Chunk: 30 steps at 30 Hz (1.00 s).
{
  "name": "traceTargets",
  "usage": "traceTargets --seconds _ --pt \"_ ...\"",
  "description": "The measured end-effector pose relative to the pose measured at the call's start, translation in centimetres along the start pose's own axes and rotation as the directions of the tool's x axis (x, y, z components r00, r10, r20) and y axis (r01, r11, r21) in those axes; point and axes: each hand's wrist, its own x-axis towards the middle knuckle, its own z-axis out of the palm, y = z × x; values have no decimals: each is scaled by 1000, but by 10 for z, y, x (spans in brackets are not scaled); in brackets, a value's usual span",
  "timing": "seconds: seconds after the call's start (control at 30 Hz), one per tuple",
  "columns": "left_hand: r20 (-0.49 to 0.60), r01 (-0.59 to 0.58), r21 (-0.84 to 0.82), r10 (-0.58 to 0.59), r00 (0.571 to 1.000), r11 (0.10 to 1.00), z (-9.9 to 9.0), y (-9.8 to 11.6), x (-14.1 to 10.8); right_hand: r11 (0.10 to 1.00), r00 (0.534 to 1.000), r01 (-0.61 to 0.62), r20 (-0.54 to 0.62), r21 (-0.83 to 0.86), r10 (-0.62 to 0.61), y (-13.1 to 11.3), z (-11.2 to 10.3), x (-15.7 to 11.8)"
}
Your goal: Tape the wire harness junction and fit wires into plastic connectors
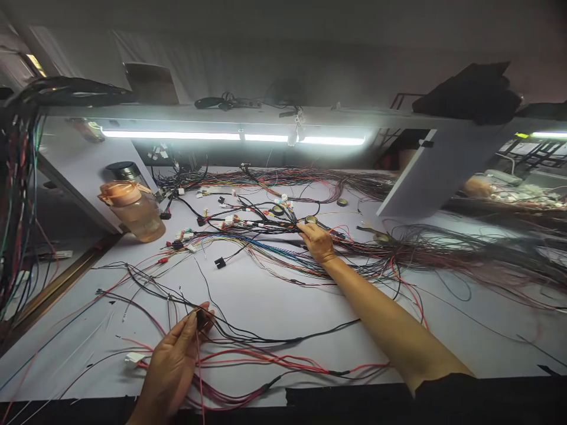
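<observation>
At the front left, my left hand (175, 348) is closed, thumb against fingers, on a small black connector (202, 319). Thin black wires (274, 340) run past its fingertips across the white table. Further back, my right hand (316, 241) is closed on a bundle of dark wires (270, 226) whose ends carry white and black plugs. Beneath my right wrist passes a bundle of coloured wires (274, 248). Red wires (266, 357) lie beside my left hand, and a white connector (134, 358) sits to its left.
An orange-lidded bottle (133, 209) stands at the back left beside a dark-lidded one (124, 171). Tape rolls (311, 220) lie behind my right hand. Tangled wires (443, 254) spread over the right side. A lit tube lamp (177, 136) hangs under the shelf (266, 115).
</observation>
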Motion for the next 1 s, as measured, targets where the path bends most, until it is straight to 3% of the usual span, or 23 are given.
traceTargets --seconds 0.2,0.33,0.43,0.57,0.67,0.8,0.9,1.0 --pt "-20 16 -29 -17 1000 999 3 2 -3 999 999 -48 25 19 47 -4 -4 5" --pt "5 2 -44 -2 1000 999 2 1 -4 996 999 -38 42 79 35 -31 -15 -3" --pt "37 -15 -46 17 999 999 0 0 -4 982 993 31 107 184 -51 -81 -24 -25" --pt "110 -40 -27 43 993 999 -4 -3 -3 924 951 117 226 365 -210 -171 -33 -59" --pt "182 -59 30 53 982 998 -6 -4 -3 872 882 -24 421 489 -212 -225 -35 -64" --pt "255 -63 76 42 966 995 -6 -5 -3 848 822 -160 544 505 -169 -258 -33 -49" --pt "257 -75 37 63 964 996 -6 -7 1 748 870 -154 448 646 -207 -267 -32 -40" --pt "179 -71 -6 71 981 997 -6 -7 4 531 967 -93 203 843 -153 -268 -36 -37"
